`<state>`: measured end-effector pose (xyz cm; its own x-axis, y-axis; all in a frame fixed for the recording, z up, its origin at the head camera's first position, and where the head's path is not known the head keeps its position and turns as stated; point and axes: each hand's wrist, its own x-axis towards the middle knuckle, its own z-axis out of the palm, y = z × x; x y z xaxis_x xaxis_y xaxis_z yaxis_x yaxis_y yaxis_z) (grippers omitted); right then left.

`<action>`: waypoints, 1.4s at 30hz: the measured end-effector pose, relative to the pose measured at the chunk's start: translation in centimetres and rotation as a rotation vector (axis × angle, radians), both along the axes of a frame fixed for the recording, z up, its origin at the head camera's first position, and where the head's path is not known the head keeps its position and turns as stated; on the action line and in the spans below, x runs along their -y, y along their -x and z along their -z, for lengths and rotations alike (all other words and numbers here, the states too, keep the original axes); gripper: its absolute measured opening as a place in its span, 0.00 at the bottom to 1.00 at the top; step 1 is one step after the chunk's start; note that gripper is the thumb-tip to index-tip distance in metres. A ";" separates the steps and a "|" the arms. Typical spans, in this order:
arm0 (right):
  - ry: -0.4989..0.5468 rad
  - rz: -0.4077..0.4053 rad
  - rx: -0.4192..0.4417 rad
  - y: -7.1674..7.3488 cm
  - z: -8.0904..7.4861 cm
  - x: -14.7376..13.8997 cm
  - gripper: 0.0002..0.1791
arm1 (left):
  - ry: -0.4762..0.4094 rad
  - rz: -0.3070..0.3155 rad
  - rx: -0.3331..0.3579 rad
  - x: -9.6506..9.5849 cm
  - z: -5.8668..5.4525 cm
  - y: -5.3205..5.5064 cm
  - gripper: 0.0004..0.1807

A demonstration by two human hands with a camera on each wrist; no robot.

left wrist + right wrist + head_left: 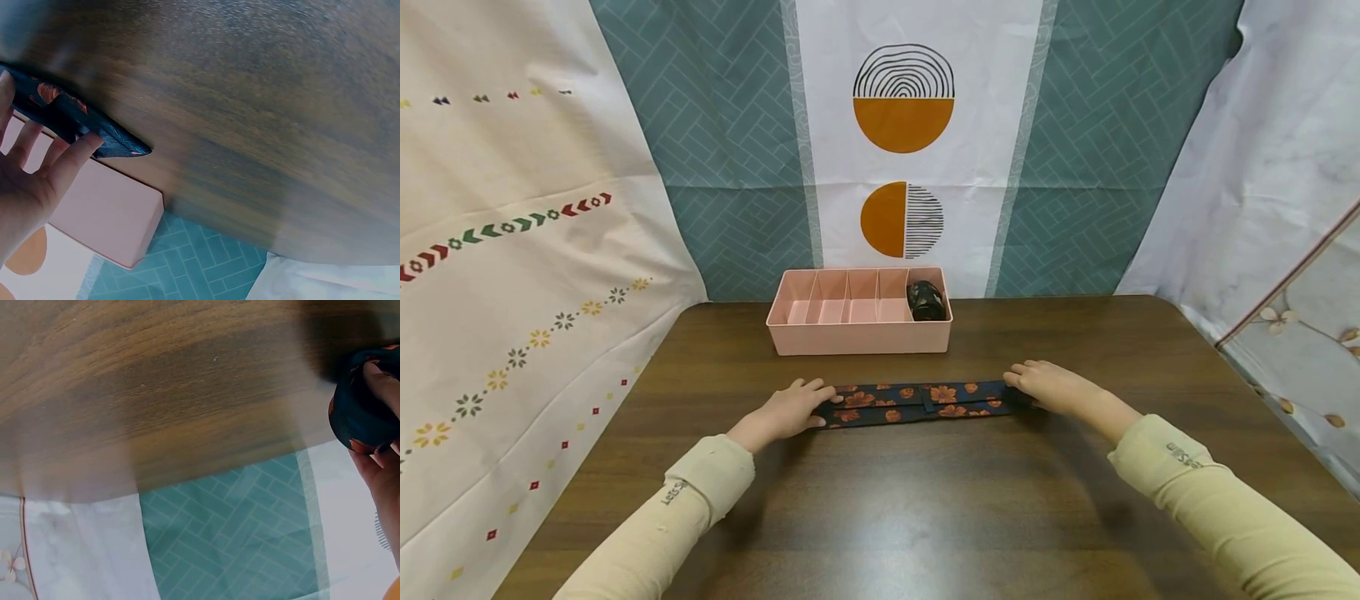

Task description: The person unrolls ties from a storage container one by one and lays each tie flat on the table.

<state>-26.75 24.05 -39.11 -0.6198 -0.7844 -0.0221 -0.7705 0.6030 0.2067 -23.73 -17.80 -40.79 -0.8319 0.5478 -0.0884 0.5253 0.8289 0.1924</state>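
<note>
A navy necktie with orange flowers lies folded lengthwise across the table, its narrow cloth loop near the middle. At its left end my left hand rests with fingers spread over the cloth. The left wrist view shows the pointed tip of the necktie beyond the fingers of that hand. My right hand grips the other end. There, in the right wrist view, the necktie curves round in a fold, the right thumb inside it and the fingers beneath.
Behind the necktie stands a pink divided box with several compartments. A dark, patterned rolled item sits in its rightmost compartment. The brown wooden table ends at a hanging teal and white cloth. Patterned cloths hang at both sides.
</note>
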 end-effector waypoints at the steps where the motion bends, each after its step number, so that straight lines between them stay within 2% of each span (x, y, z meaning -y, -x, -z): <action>1: 0.000 0.002 0.004 0.0 0.0 0.0 0.24 | -0.001 -0.002 -0.001 0.1 0.0 0.0 0.19; 10: -0.009 -0.020 -0.024 -0.1 -0.1 0.2 0.23 | -0.004 -0.012 0.009 0.6 0.0 0.0 0.19; 18: 0.018 0.028 0.025 -0.1 -0.1 0.0 0.22 | 0.013 -0.007 0.002 0.9 -0.1 0.1 0.19; 26: 0.042 -0.012 -0.006 0.0 -0.1 -0.4 0.20 | 0.010 -0.012 0.012 1.0 0.0 0.0 0.19; 29: 0.053 -0.009 0.004 0.0 -0.1 -0.5 0.19 | 0.006 -0.012 0.003 1.1 0.0 0.0 0.19; 35: 0.042 0.010 0.022 0.0 -0.1 -0.5 0.22 | 0.006 -0.013 0.003 1.3 0.0 0.0 0.18; 42: 0.049 -0.040 -0.051 0.0 0.1 -0.8 0.19 | 0.006 -0.015 0.006 1.6 0.0 0.0 0.18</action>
<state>-26.72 24.88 -39.21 -0.5874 -0.8079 0.0472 -0.7834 0.5823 0.2174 -23.77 -19.43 -40.84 -0.8395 0.5348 -0.0963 0.5118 0.8377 0.1904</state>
